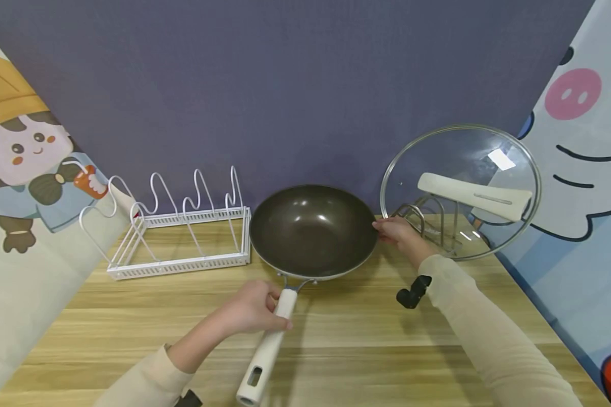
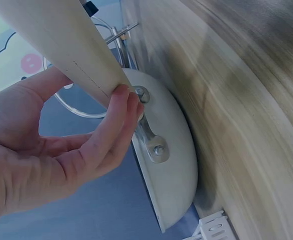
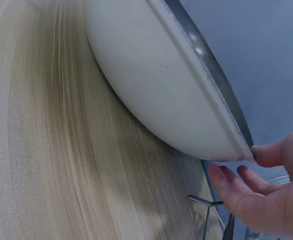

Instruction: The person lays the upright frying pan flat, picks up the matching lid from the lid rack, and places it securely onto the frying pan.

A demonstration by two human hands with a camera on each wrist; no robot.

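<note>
No lettering, label, brand, number or sign can be read on the pan [image 1: 313, 232], the glass lid [image 1: 453, 155], the white rack [image 1: 183, 265] or the cartoon-printed walls [image 1: 590, 152].

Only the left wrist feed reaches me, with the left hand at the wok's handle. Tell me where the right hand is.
Observer: The right hand is at the rim of the wok, on the side away from the white rack.

Operator: I get only the pale outside of the wok. Describe its inside.

Observer: The inside is dark brown, with bright reflections in it.

Operator: There's a thin round rim beyond the wok. Say what's mounted on whatever it belongs to.

Observer: It belongs to a glass lid, and a long cream handle is mounted across the glass.
</note>
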